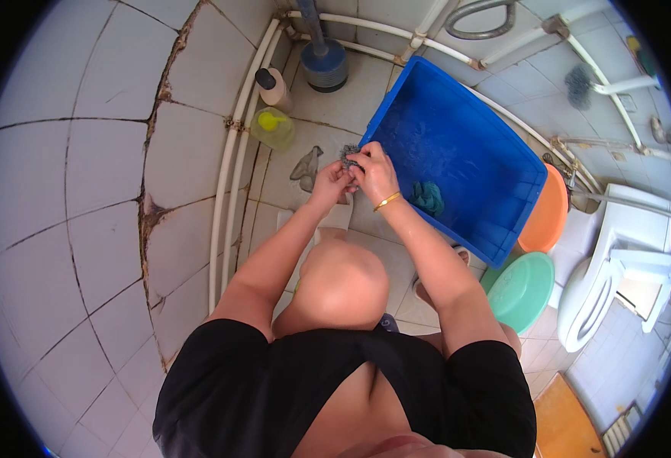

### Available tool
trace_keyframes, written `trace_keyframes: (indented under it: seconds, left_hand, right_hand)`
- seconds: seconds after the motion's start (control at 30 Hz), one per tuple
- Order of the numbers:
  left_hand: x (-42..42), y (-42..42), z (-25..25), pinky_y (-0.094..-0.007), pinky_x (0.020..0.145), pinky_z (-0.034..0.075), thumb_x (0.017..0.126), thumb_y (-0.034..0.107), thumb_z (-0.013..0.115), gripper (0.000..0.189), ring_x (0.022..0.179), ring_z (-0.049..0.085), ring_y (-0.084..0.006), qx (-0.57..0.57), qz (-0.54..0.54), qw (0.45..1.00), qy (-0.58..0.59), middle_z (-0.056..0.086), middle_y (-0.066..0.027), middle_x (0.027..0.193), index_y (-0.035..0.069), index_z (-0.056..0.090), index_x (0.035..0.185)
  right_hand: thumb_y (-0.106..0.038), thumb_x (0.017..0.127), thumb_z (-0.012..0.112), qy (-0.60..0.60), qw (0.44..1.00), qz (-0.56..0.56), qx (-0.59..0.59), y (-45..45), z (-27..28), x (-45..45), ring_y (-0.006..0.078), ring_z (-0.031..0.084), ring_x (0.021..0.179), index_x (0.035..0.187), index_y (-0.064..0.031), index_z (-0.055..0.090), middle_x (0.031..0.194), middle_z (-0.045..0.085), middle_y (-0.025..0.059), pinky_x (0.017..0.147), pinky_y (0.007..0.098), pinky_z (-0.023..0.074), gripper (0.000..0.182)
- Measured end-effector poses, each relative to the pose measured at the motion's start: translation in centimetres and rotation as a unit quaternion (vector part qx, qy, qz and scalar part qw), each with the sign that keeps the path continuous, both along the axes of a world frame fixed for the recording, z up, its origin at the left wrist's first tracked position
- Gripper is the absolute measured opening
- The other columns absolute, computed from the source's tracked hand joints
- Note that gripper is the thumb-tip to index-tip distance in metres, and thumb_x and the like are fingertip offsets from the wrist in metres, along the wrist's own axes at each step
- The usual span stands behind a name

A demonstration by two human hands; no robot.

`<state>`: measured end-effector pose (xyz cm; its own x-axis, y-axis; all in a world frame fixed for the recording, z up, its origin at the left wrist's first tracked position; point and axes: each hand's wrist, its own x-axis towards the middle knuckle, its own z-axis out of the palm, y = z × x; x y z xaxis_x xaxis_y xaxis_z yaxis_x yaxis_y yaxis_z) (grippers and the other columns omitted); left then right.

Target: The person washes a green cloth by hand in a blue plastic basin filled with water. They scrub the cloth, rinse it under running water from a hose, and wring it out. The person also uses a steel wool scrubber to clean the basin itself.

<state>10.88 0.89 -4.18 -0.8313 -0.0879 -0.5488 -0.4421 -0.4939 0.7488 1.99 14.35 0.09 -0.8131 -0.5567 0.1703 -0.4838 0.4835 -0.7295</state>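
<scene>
A grey metal scouring pad (348, 154) is pinched between the fingers of both hands, beside the left rim of a large blue plastic tub (513, 172). My left hand (334, 182) grips it from the lower left, and my right hand (375, 172), with a gold bracelet at the wrist, from the right. How far the pad runs under the fingers is hidden. Water lies in the tub, with a teal cloth (427, 198) near its lower left wall. A crumpled grey cloth (308, 167) rests on the tiled floor left of my hands.
A pump bottle (272, 129), a bottle with a dark cap (274, 89) and a blue plunger-like tool (324, 63) stand by the pipes. Right of the tub are an orange basin (546, 212), a green basin (523, 292) and a white toilet (587, 303). White pipes (231, 172) run along the left wall.
</scene>
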Motion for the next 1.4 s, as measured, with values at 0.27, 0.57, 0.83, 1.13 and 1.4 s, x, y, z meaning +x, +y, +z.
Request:
trace_keyframes:
  seconds: [0.27, 0.57, 0.83, 1.13, 1.4]
  left_hand:
    - [0.4, 0.0, -0.6, -0.0248, 0.08, 0.055, 0.098, 0.008, 0.062, 0.043, 0.092, 0.063, -0.0081, -0.004, -0.012, 0.999, 0.045, 0.066, 0.0003, 0.102, 0.003, 0.051, 0.139]
    - [0.1, 0.8, -0.2, -0.0228, 0.076, 0.053, 0.095, -0.001, 0.063, 0.038, 0.082, 0.059, -0.0068, 0.006, 0.023, 0.998, 0.06, 0.061, 0.0005, 0.092, -0.001, 0.053, 0.132]
    - [0.6, 0.3, -2.2, -0.0246, 0.084, 0.053, 0.097, 0.006, 0.064, 0.043, 0.089, 0.061, -0.0074, -0.002, 0.001, 0.997, 0.073, 0.065, 0.0003, 0.099, -0.001, 0.051, 0.137]
    - [1.0, -0.3, -1.6, -0.0252, 0.087, 0.052, 0.097, 0.008, 0.063, 0.039, 0.093, 0.062, -0.0076, -0.048, -0.04, 0.998, -0.006, 0.066, 0.0004, 0.103, 0.001, 0.055, 0.134]
    - [0.6, -0.2, -0.7, -0.032, 0.095, 0.05, 0.106, 0.026, 0.041, 0.042, 0.1, 0.064, -0.0154, 0.054, 0.037, 0.998, 0.01, 0.068, -0.0072, 0.112, -0.001, 0.054, 0.136]
  right_hand:
    - [-0.003, 0.075, 0.079, 0.053, 0.996, -0.072, -0.022, -1.0, -0.6, -6.5, 0.0324, 0.063, 0.082, 0.093, -0.0062, 0.075, 0.095, 0.059, 0.0137, 0.071, 0.0397, 0.0527, 0.019]
    - [-0.004, 0.077, 0.078, 0.043, 0.996, -0.079, -0.012, -1.0, -0.3, -6.6, 0.0318, 0.064, 0.083, 0.091, -0.0056, 0.075, 0.094, 0.06, 0.0132, 0.07, 0.0388, 0.0528, 0.015]
    - [-0.005, 0.071, 0.08, 0.029, 0.999, 0.034, -0.005, -0.4, -0.4, -2.8, 0.0323, 0.062, 0.083, 0.086, -0.0078, 0.074, 0.094, 0.059, 0.0119, 0.072, 0.0411, 0.0527, 0.016]
    - [-0.002, 0.066, 0.082, 0.017, 0.996, 0.086, -0.006, -0.8, 0.3, -1.0, 0.0292, 0.062, 0.089, 0.086, -0.0072, 0.073, 0.096, 0.059, 0.0091, 0.078, 0.0366, 0.0512, 0.022]
    - [-0.008, 0.071, 0.081, -0.082, 0.984, 0.132, 0.087, 7.6, 1.6, -2.3, 0.0292, 0.062, 0.091, 0.085, -0.0092, 0.072, 0.094, 0.061, 0.0074, 0.08, 0.0401, 0.0496, 0.017]
